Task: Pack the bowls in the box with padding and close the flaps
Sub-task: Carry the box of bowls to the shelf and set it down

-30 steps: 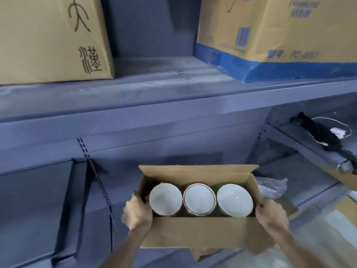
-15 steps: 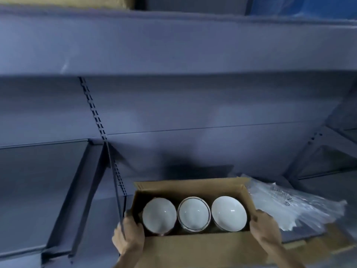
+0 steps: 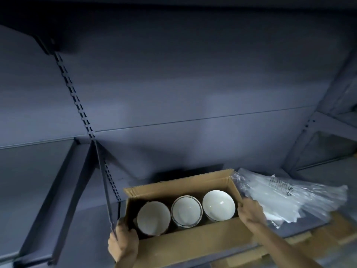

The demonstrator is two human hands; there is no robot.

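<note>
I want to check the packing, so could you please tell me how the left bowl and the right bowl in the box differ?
The left bowl tips toward the camera; the right bowl sits more upright. The left bowl lies by the left hand, the right bowl by the right hand. Both are white and bare of padding.

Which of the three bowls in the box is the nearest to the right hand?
The rightmost bowl: it sits at the box end that the right hand grips. The middle bowl and left bowl lie farther away.
</note>
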